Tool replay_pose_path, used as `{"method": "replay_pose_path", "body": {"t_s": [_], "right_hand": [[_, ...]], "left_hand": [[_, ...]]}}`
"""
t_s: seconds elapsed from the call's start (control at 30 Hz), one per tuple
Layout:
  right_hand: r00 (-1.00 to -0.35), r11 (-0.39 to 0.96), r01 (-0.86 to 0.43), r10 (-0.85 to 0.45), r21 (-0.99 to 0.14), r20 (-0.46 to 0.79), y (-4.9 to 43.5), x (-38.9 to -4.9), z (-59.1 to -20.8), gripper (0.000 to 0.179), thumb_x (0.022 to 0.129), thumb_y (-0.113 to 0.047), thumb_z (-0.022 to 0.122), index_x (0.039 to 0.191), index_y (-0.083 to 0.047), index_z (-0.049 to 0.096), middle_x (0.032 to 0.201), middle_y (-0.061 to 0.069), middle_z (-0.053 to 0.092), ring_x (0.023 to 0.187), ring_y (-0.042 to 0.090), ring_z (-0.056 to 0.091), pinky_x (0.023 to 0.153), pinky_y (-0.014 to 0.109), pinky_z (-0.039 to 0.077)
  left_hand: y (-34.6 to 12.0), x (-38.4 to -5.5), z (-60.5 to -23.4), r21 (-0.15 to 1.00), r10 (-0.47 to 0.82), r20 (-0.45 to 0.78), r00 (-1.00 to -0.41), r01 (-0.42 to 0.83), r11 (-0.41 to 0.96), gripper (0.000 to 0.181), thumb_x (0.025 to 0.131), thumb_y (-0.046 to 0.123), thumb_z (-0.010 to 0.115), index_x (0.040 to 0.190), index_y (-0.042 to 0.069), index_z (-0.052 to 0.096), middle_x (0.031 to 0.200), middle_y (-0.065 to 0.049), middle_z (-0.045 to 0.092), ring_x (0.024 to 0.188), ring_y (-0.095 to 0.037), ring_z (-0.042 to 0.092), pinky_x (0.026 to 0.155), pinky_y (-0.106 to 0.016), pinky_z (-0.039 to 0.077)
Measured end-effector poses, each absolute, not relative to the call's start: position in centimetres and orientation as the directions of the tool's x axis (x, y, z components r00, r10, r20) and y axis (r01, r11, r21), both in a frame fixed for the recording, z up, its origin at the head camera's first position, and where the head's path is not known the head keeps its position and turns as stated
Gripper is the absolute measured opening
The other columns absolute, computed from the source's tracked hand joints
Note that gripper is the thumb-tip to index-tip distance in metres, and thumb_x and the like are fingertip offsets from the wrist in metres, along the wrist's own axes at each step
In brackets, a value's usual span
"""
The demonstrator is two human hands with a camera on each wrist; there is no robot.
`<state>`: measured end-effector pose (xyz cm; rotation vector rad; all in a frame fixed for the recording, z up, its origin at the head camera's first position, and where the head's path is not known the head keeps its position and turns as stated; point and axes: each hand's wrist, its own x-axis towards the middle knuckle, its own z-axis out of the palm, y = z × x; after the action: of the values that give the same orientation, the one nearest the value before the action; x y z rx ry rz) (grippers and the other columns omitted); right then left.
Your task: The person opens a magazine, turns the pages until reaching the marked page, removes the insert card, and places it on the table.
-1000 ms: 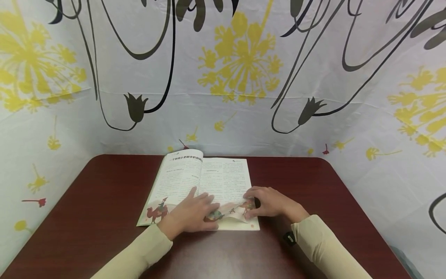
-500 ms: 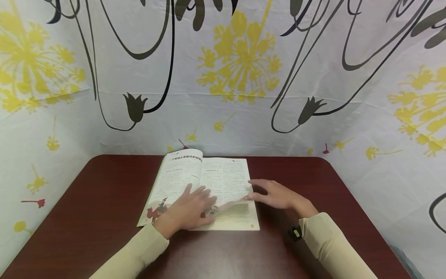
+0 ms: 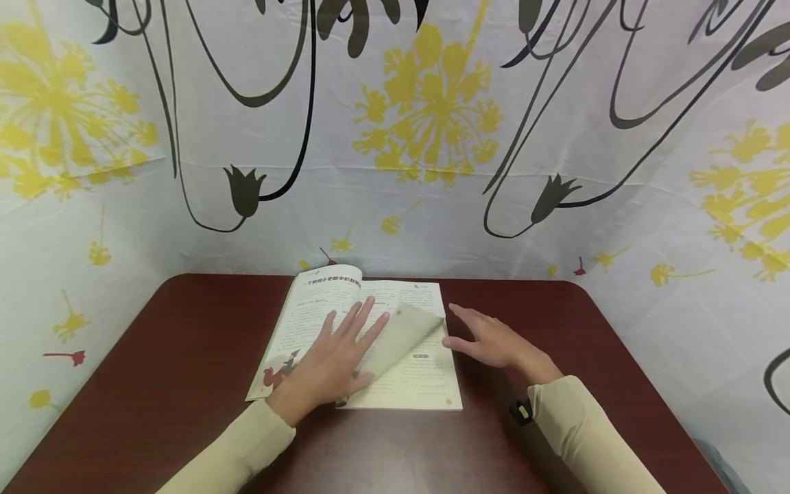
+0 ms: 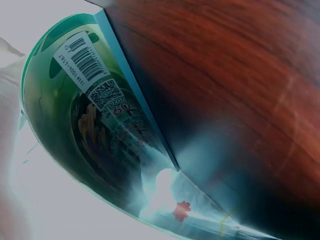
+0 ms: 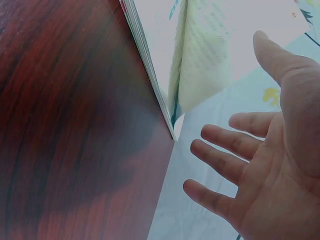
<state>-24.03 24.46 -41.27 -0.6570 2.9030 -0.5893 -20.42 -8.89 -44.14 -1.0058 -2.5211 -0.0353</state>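
Note:
An open magazine [image 3: 426,381] with Chinese text lies on the table, its left pages bulging slightly upward. My left hand [image 3: 330,363] lies over its lower middle with fingers spread, touching a turned-up page. That page [image 3: 404,329] folds diagonally, its corner raised across the right half and its printed underside showing. Just off the magazine's right edge is my right hand [image 3: 496,339], thumb and fingers apart, holding nothing. In the right wrist view, the right palm [image 5: 280,165] shows beside the lifted page [image 5: 205,60]. The left wrist view catches the curved green cover [image 4: 65,115] with a barcode.
Under the magazine is a dark red wooden table [image 3: 185,357] with rounded far corners. A white cloth backdrop [image 3: 395,226] with yellow and grey flower prints surrounds it at the back and sides. A small black device [image 3: 521,412] sits at the right wrist.
The page's lower right corner has lifted and swung up and leftward, uncovering the page beneath. My right hand has left the page and moved right; my left hand's fingers have slid up and spread.

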Motion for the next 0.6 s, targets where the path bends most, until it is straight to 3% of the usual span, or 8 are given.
{"method": "replay_pose_path", "body": {"t_s": [0.2, 0.37, 0.6], "right_hand": [[-0.9, 0.839, -0.389, -0.434, -0.381, -0.035, 24.2, -23.9, -41.8, 0.089, 0.091, -0.063, 0.057, 0.155, -0.006, 0.033, 0.155, 0.017, 0.038, 0.143, 0.035, 0.036, 0.111, 0.06, 0.03], [-0.866, 0.817, -0.451, -0.499, -0.361, -0.047, 23.8, -23.5, -42.2, 0.089, 0.087, -0.06, 0.066, 0.153, -0.007, 0.037, 0.153, 0.017, 0.04, 0.138, 0.036, 0.042, 0.105, 0.06, 0.037], [-0.749, 0.733, -0.595, -0.654, -0.329, -0.103, 23.4, -23.1, -42.6, 0.093, 0.071, -0.054, 0.084, 0.146, -0.011, 0.049, 0.151, 0.017, 0.044, 0.137, 0.036, 0.044, 0.103, 0.058, 0.04]], "left_hand": [[-9.0, -20.8, -44.1, -0.253, 0.694, 0.458, -0.556, 0.667, 0.701, 0.085, 0.08, 0.039, 0.067, 0.156, 0.025, 0.034, 0.165, -0.012, 0.016, 0.151, -0.032, 0.016, 0.11, -0.07, 0.019], [-9.0, -20.7, -43.9, -0.307, 0.725, 0.42, -0.547, 0.666, 0.68, 0.07, 0.082, 0.034, 0.062, 0.15, 0.028, 0.045, 0.163, -0.006, 0.027, 0.15, -0.029, 0.02, 0.11, -0.072, 0.014], [-9.1, -20.5, -43.9, -0.367, 0.753, 0.329, -0.57, 0.657, 0.658, 0.057, 0.086, 0.028, 0.054, 0.143, 0.03, 0.054, 0.159, -0.005, 0.035, 0.15, -0.029, 0.022, 0.109, -0.073, 0.016]]}}
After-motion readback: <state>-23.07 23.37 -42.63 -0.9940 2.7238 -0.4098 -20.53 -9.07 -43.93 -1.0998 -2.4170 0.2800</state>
